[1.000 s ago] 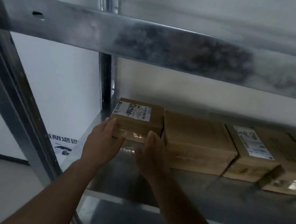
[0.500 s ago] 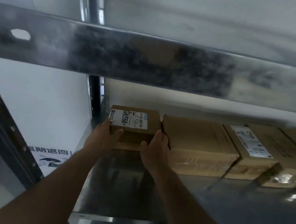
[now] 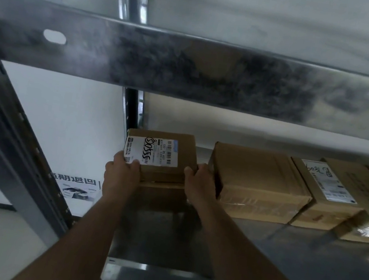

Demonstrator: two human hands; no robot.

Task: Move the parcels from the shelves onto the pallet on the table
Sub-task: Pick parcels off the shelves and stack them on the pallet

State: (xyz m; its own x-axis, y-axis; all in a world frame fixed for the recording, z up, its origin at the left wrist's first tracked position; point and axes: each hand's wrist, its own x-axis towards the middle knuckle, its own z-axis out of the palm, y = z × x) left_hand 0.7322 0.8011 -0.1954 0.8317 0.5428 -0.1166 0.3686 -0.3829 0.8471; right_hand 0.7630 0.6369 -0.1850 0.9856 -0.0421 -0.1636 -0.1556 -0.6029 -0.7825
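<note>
A small cardboard parcel [image 3: 166,158] with a white shipping label sits at the left end of a metal shelf [image 3: 162,240], its near edge tilted up. My left hand [image 3: 121,173] grips its near left corner, thumb on the label. My right hand [image 3: 198,182] holds its near right corner. A gap separates it from a larger plain parcel [image 3: 258,183] to its right. The pallet and the table are out of view.
Further right on the same shelf lie a labelled parcel [image 3: 329,194] and more boxes at the frame's edge. A metal shelf beam [image 3: 190,68] crosses low overhead. A slanted upright post [image 3: 17,152] stands at the left. A printed sign [image 3: 77,185] hangs on the white wall.
Both hands closed on the small parcel's near corners and drew it away from the larger parcel, opening a gap. The view tilted so the overhead beam sits lower.
</note>
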